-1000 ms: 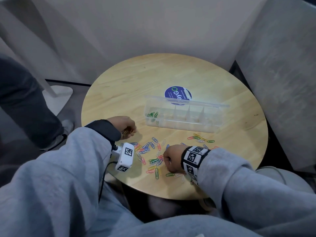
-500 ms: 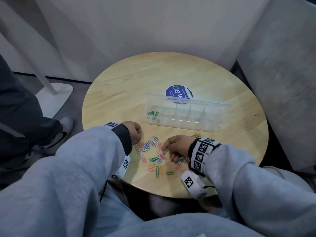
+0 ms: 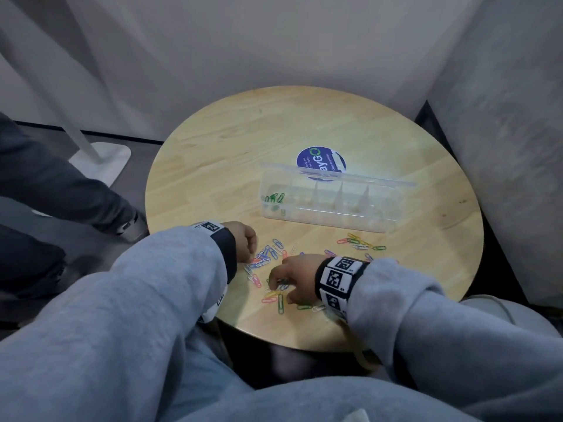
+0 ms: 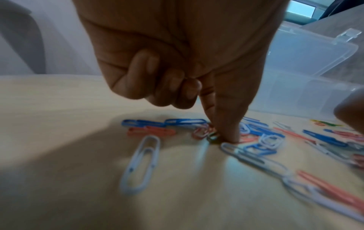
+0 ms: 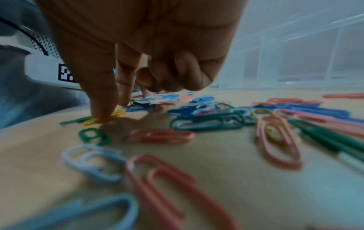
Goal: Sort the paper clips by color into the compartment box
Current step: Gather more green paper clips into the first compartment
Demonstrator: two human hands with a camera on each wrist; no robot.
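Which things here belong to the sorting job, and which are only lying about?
Job:
- loose paper clips on the table
- compartment box
- green clips in its leftmost compartment

Just there:
- blue round sticker
- white stand base on the floor

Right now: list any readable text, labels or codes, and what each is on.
"ayGO": large letters on the round blue sticker on the table; start hidden by the compartment box.
Sticker small print: too small to read.
Right wristband: black-and-white square marker codes; tiny digits unreadable.
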